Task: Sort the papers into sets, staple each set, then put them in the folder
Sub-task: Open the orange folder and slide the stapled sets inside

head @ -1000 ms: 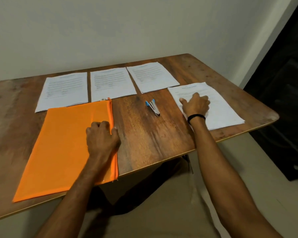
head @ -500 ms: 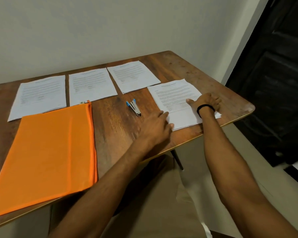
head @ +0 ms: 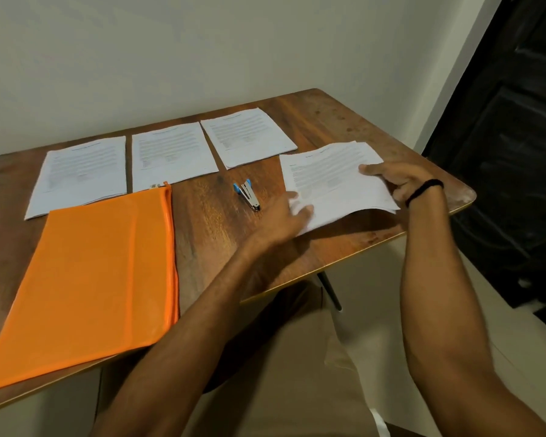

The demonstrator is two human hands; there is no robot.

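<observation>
Gripping the loose paper stack [head: 334, 181] at the table's [head: 344, 121] right edge, my right hand [head: 401, 181] pinches its side while my left hand [head: 284, 216] lifts its near corner beside the stapler [head: 248, 194].

Both bare forearms reach forward and to the right. The left hand [head: 284, 219] lies low, palm down, fingers stretched rightward, its fingertips seemingly tucked under a sheet's near corner, though blur hides the contact. The right hand [head: 397, 181] sits farther right, thumb on top and fingers curled beneath, pinching. A black band [head: 424, 191] circles the right wrist.
</observation>
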